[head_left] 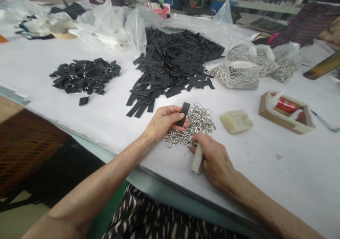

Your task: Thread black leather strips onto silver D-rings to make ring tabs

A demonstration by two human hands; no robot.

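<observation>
My left hand (164, 123) holds a narrow black strip (183, 114), probably leather or faux leather, between thumb and fingers. My right hand (214, 159) is shut around a short whitish roll (197, 160), its material unclear, with the fingertips reaching the edge of a loose heap of silver metal rings (198, 120). Both hands lie beside or slightly over this heap on the white table (255, 161). Beyond them spreads a large pile of black strips (170, 63), and further left sits a smaller pile of black strips (85, 76) with metal rings attached.
Clear plastic bags of silver rings (236, 70) stand to the right of the large pile. A pale block (236, 121) and an open cardboard box (287, 113) holding a red item lie right of my hands. Plastic bags (106, 19) crowd the table's far side.
</observation>
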